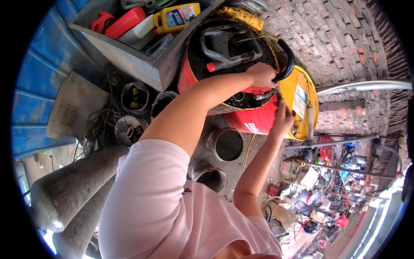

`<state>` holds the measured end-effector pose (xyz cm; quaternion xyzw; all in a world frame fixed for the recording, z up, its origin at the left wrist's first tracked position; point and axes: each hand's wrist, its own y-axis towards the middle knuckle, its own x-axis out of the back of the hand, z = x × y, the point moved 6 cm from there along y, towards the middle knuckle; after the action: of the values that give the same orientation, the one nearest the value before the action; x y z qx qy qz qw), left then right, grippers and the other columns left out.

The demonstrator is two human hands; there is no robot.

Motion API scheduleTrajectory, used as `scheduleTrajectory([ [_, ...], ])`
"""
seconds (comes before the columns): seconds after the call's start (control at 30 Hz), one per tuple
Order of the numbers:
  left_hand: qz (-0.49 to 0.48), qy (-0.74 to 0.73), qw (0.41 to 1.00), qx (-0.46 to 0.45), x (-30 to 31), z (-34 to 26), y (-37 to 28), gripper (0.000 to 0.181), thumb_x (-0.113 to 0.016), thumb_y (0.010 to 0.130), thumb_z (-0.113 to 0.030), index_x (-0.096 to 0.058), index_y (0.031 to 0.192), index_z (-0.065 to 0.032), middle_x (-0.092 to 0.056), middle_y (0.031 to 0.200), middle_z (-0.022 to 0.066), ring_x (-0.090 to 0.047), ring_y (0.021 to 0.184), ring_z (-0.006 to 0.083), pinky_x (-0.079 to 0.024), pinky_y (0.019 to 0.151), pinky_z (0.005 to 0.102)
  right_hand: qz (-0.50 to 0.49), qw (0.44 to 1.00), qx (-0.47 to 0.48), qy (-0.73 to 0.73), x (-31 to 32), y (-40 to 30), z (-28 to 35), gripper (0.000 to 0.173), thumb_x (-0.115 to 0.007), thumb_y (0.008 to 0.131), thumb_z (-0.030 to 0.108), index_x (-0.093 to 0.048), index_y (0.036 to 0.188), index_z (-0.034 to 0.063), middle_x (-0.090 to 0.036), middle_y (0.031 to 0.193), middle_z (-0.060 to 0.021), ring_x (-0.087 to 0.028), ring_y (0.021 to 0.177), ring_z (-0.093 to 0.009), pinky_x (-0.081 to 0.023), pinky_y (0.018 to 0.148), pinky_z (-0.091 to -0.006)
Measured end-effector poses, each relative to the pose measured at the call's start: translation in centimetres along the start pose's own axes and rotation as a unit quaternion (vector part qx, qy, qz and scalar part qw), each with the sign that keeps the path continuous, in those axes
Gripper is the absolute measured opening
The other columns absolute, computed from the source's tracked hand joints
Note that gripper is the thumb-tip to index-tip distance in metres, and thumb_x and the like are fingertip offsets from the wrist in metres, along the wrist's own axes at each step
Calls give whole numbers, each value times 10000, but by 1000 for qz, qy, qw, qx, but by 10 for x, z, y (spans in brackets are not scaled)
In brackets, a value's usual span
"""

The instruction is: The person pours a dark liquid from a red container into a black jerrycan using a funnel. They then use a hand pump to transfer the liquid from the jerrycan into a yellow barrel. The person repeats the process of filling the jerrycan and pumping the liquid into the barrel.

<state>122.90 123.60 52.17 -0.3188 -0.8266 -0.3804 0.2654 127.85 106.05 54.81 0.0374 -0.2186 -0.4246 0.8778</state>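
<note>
My left hand (264, 76) is closed at the lower end of a black curved hose (288, 60), above an oily drum (190, 73) with a black, wet top. Beside its wrist, on the drum, is a red metal fitting (258, 90), partly covered by the hand. Just below, my right hand (283, 121) has its fingers around a dark, narrow object (278, 94), mostly hidden by the fingers. A yellow drum (300, 87) with a paper label stands behind it. On the oily drum lies a grey plastic jug (216, 43) with a red cap.
A metal bin (129, 56) with plastic jugs stands upper left. A bucket of dark liquid (229, 144) and another open bucket (210, 178) are on the floor below my forearms. Large metal cylinders (74, 184) lean at left. A brick wall (307, 29) rises behind; cluttered shelves (323, 174) stand at right.
</note>
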Motion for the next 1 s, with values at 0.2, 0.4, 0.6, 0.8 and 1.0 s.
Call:
scheduleTrajectory([
  [0.2, 1, 22, 1000, 16, -2, 0, -1, 329, -607, 750, -433, -665, 844, -123, -647, 736, 167, -634, 719, 357, -513, 673, 444, -48, 993, -83, 69, 39, 64, -73, 425, -610, 898, 396, -696, 815, -12, -505, 610, 45, -372, 545, -46, -263, 489, -207],
  [0.4, -17, 9, 1000, 7, -6, 5, 1, 289, -614, 748, -402, -663, 802, -123, -640, 715, 154, -634, 705, 349, -509, 648, 448, -61, 980, -171, 83, 37, 70, -137, 430, -645, 870, 410, -683, 844, -17, -559, 648, 26, -388, 532, -46, -295, 484, -205],
  [0.6, -34, 8, 999, 1, -3, 3, 1, 270, -605, 753, -378, -655, 788, -115, -633, 709, 157, -628, 697, 356, -506, 634, 456, -65, 977, -163, 125, 21, 68, -202, 406, -656, 848, 446, -663, 861, 41, -611, 692, -13, -437, 510, -65, -341, 469, -211],
  [0.8, -19, 26, 999, 20, -1, -4, 0, 305, -606, 752, -417, -657, 791, -118, -642, 715, 157, -636, 703, 353, -515, 650, 450, 22, 961, -263, -87, -20, 9, -261, 587, -618, 803, 599, -657, 662, 30, -549, 575, -18, -462, 498, -102, -361, 472, -256],
  [1.0, -19, 7, 999, 31, -3, -3, -4, 313, -606, 751, -417, -659, 794, -112, -637, 716, 172, -636, 706, 356, -514, 649, 453, 96, 938, -311, 120, -106, -94, -204, 501, -583, 881, 493, -637, 713, 24, -568, 622, -13, -482, 537, -88, -364, 487, -241],
])
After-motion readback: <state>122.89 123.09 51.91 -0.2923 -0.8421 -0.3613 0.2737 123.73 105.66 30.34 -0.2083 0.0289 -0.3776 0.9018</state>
